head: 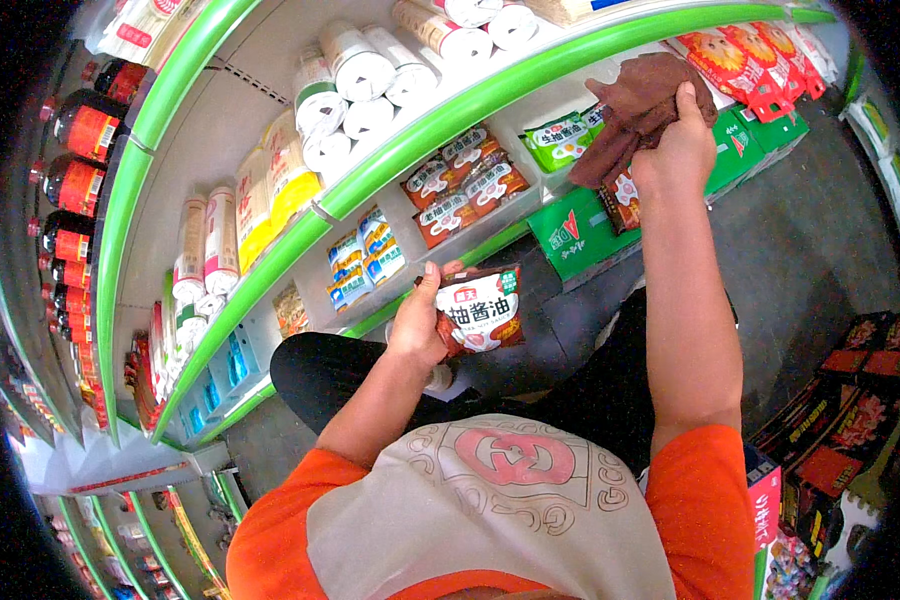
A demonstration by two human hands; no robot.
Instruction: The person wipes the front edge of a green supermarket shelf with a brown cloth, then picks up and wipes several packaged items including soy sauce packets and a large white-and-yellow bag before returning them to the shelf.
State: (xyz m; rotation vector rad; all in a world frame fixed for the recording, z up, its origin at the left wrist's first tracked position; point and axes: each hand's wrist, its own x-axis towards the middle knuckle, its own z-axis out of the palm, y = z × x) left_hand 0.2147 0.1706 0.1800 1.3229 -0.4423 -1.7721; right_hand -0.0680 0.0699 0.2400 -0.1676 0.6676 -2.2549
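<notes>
My left hand [418, 315] grips a brown and white pouch of soy sauce [480, 311] in front of the lower shelf. Bunched in my right hand [675, 150] is a brown cloth [634, 105], raised over the right part of that shelf. Several similar brown pouches [465, 180] lie in a clear bin just beyond my left hand. Green pouches [559, 142] fill the bin left of the cloth. Below the cloth, another brown soy sauce pouch [625, 196] shows partly behind my right wrist.
Green cartons [581, 229] stand below the shelf, with red bags [742, 60] above them. A green shelf edge [450, 127] curves across, carrying wrapped rolls of noodles [356, 64]. Dark bottles [82, 124] line the far left. Stacked black and red boxes [832, 420] stand at right.
</notes>
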